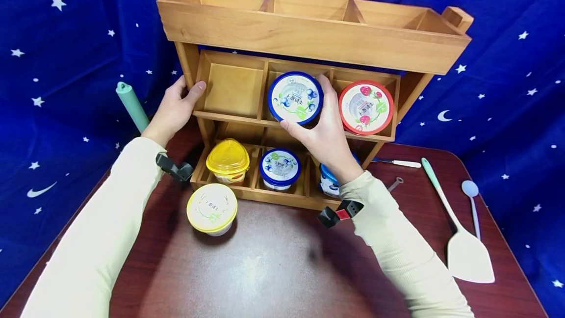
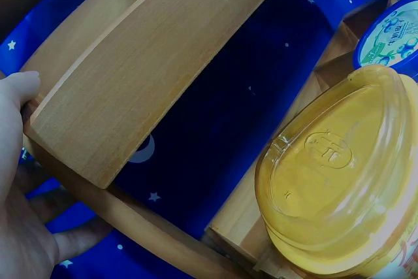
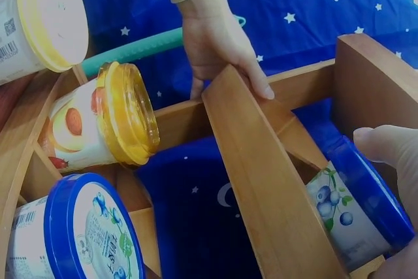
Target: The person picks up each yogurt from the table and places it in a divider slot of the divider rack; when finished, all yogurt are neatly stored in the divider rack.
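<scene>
My right hand [image 1: 324, 131] grips a blueberry yogurt tub [image 1: 295, 98] by its blue lid, at the middle compartment of the rack's middle tier. In the right wrist view the tub's printed side [image 3: 353, 227] sits partly below that tier's front board. My left hand [image 1: 176, 109] holds the left side of the wooden rack [image 1: 309, 31], thumb on the middle tier's edge. To the right of the held tub is a strawberry tub [image 1: 366, 107] with a red lid. The middle tier's left compartment [image 1: 234, 90] holds nothing.
On the bottom tier stand a yellow domed-lid cup [image 1: 227, 157], another blueberry tub [image 1: 280, 167] and a blue tub [image 1: 328, 180] partly behind my wrist. A yellow-lidded tub [image 1: 212, 207] stands on the table before the rack. A spatula [image 1: 470, 256] and spoon [image 1: 470, 189] lie right.
</scene>
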`<action>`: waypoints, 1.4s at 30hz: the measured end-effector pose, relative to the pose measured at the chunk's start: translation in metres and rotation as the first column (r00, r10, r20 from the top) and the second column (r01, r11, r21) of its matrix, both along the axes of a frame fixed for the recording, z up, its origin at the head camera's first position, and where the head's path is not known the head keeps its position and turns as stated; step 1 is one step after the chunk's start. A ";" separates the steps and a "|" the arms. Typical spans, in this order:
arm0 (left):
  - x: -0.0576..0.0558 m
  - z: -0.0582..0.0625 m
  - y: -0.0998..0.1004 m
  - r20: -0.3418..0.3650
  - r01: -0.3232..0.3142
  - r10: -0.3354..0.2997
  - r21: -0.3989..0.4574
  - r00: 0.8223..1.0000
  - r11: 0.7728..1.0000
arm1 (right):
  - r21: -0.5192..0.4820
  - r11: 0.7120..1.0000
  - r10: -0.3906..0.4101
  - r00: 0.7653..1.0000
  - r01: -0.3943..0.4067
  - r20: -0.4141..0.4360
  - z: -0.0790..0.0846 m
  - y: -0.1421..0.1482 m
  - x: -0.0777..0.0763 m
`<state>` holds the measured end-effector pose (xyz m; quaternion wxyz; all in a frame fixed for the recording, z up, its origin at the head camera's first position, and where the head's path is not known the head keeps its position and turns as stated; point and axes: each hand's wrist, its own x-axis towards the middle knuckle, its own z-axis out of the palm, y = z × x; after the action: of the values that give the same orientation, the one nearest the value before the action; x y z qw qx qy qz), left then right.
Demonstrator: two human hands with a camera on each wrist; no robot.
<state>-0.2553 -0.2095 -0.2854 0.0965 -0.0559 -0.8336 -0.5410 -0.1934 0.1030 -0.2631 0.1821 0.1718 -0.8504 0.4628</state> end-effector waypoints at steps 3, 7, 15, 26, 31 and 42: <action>0.000 0.000 0.000 0.003 0.000 0.000 -0.004 1.000 1.000 | -0.006 1.000 0.005 1.000 -0.005 -0.020 0.001 0.000 0.001; 0.000 -0.001 0.000 0.006 0.002 -0.002 -0.002 1.000 1.000 | -0.013 1.000 0.020 0.999 -0.021 -0.049 0.002 0.001 0.003; -0.001 -0.002 0.000 0.012 0.004 -0.004 0.003 1.000 1.000 | -0.021 0.998 0.050 0.991 -0.053 -0.120 0.007 0.000 0.010; -0.002 0.001 0.000 0.014 -0.001 0.001 -0.005 1.000 1.000 | 0.037 0.983 0.182 0.936 -0.179 -0.302 0.011 -0.011 0.041; -0.002 0.001 0.000 0.011 -0.007 0.007 -0.006 1.000 1.000 | 0.095 0.956 0.293 0.921 -0.278 -0.257 0.004 -0.021 0.058; 0.000 0.001 0.000 0.014 -0.005 0.005 0.001 1.000 1.000 | 0.070 0.896 0.441 0.897 -0.439 -0.018 -0.045 -0.041 0.076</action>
<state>-0.2556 -0.2097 -0.2846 0.0920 -0.0500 -0.8340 -0.5417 -0.1176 0.0616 -0.3077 0.0812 0.3730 -0.8008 0.4616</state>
